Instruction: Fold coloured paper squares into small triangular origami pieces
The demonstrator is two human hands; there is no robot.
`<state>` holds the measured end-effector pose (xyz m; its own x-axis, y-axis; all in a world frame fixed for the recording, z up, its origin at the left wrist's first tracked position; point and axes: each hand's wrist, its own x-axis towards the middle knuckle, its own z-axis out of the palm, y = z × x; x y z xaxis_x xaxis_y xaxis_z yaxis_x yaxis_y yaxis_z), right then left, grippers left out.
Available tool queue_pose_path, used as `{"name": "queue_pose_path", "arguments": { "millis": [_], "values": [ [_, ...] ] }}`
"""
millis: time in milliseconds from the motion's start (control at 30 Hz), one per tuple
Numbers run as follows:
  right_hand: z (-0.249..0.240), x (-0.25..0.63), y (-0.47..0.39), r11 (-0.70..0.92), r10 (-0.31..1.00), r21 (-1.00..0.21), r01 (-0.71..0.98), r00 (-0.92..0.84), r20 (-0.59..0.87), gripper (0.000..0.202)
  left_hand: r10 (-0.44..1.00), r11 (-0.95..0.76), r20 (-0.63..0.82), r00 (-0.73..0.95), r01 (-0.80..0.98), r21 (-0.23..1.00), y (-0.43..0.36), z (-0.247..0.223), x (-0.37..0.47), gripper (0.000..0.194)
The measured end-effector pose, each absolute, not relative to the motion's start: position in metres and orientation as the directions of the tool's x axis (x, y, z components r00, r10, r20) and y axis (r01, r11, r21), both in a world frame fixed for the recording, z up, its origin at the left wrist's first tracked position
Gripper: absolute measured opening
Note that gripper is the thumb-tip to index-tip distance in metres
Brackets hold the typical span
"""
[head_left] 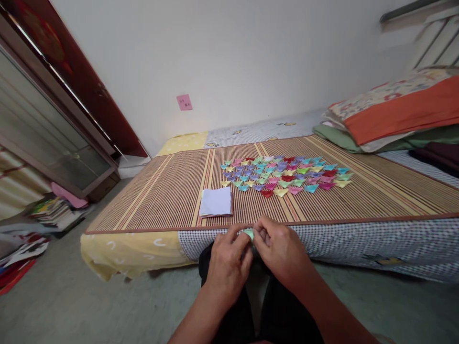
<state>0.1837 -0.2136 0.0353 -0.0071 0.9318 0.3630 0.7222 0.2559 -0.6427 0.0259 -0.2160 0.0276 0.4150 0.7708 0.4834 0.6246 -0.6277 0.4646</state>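
Between my two hands, just in front of the bed's near edge, is a small piece of light green paper (248,233), mostly hidden by the fingers. My left hand (229,258) pinches it from the left. From the right, the curled fingers of my right hand (278,243) grip its other side. Beyond my left hand a stack of pale square paper sheets (215,201) lies on the striped mat. Several rows of small folded paper shapes (283,174) in many colours, pointed like little boats, spread over the mat farther back.
The bamboo mat (172,191) covers the bed, with a checked and yellow sheet (143,251) hanging over its front edge. Folded bedding (398,110) is piled at the right. A pink note (184,102) is on the wall. Books (50,212) and a cabinet (46,110) stand at left.
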Motion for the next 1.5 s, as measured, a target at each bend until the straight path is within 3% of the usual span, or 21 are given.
{"name": "queue_pose_path", "arguments": {
  "millis": [400, 567, 867, 1200, 1333, 1400, 1500],
  "values": [
    [0.044, 0.202, -0.212, 0.255, 0.965, -0.852, 0.457, -0.064, 0.254, 0.024, 0.800, -0.582, 0.524, 0.292, 0.592, 0.558, -0.205, 0.025, 0.021, 0.021],
    [0.045, 0.204, -0.215, 0.277, 0.958, -0.843, 0.461, -0.069, 0.277, 0.022, 0.798, -0.583, 0.528, 0.291, 0.596, 0.552, -0.200, 0.024, 0.019, 0.019],
    [0.038, 0.192, -0.213, 0.282, 0.944, -0.698, 0.659, -0.061, 0.324, 0.025, 0.782, -0.617, 0.502, 0.369, 0.574, 0.538, -0.203, 0.029, 0.020, 0.019],
    [0.036, 0.189, -0.213, 0.287, 0.953, -0.802, 0.523, -0.075, 0.293, 0.017, 0.792, -0.598, 0.508, 0.339, 0.599, 0.533, -0.202, 0.027, 0.023, 0.019],
    [0.040, 0.196, -0.215, 0.305, 0.952, -0.859, 0.410, -0.160, 0.262, 0.015, 0.817, -0.569, 0.484, 0.313, 0.569, 0.594, -0.201, 0.032, 0.022, 0.019],
    [0.043, 0.201, -0.216, 0.348, 0.936, -0.843, 0.410, -0.207, 0.285, 0.011, 0.837, -0.546, 0.450, 0.312, 0.526, 0.652, -0.201, 0.036, 0.020, 0.019],
    [0.045, 0.204, -0.217, 0.432, 0.902, -0.779, 0.454, -0.239, 0.361, 0.022, 0.861, -0.507, 0.403, 0.311, 0.454, 0.733, -0.199, 0.041, 0.018, 0.019]
  ]
}}
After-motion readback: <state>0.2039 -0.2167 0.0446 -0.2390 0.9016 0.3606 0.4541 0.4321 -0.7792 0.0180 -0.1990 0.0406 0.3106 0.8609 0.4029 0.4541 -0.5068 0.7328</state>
